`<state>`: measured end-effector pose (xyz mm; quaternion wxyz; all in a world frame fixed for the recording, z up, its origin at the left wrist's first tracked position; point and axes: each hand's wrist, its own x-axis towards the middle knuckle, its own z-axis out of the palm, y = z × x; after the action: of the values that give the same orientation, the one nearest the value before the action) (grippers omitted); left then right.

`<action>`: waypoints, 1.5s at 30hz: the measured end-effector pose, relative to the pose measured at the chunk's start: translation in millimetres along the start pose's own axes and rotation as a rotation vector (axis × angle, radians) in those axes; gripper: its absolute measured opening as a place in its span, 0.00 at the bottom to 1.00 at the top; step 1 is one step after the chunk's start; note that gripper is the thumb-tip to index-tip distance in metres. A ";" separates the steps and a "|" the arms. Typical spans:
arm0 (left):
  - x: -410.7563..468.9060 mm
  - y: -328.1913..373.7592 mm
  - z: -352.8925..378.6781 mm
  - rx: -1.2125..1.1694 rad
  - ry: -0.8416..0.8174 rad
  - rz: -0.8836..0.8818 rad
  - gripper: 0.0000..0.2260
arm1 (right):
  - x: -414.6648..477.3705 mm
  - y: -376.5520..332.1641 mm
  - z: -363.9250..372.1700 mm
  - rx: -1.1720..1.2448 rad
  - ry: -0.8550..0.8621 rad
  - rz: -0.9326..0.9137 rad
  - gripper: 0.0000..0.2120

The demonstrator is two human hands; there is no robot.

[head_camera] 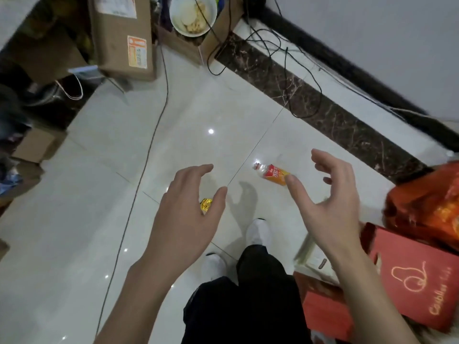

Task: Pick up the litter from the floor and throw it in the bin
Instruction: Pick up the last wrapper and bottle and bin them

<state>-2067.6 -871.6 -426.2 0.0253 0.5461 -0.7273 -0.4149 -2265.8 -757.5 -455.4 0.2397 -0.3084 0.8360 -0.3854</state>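
Observation:
A small plastic bottle with a red and orange label lies on its side on the white tiled floor, just beyond my right thumb. A crumpled gold foil wrapper lies on the floor, partly hidden behind my left hand. My left hand hovers above the wrapper, fingers spread and empty. My right hand is raised beside the bottle, fingers curled apart, holding nothing. A white bin with scraps inside stands at the top, among boxes.
Cardboard boxes crowd the upper left. Black cables trail along the dark marble border, and one cable crosses the floor. Red gift bags and an orange bag sit at the right. My feet in white shoes stand below.

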 end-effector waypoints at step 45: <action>167.3 -388.0 420.6 0.308 0.126 0.171 0.14 | 125.8 440.7 312.4 -0.666 -0.069 -0.333 0.18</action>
<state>-2040.9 -788.7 -1016.0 0.0220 0.5049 -0.8229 -0.2597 -2299.5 -774.7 -1008.8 0.0883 -0.5140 0.8454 -0.1153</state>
